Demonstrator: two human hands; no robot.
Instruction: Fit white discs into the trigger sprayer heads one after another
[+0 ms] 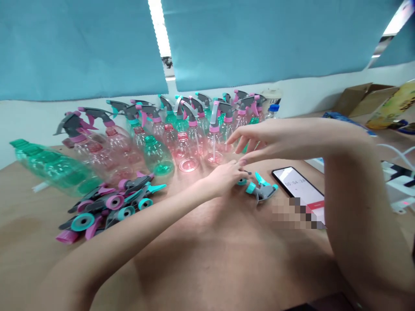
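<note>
The left hand (228, 177) is at a teal-collared spray head (241, 182); whether its grip holds it I cannot tell. The right hand's (262, 136) grip is loose, fingers parted, near a pink spray bottle (214, 140) on the far tabletop (194, 259).

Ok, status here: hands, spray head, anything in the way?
Left hand at partly hidden grey-and-teal plastic spray head, grip unclear. Right hand loosely open, nothing visibly held. Black-rimmed rectangular phone nearby, seemingly not blocking.
</note>
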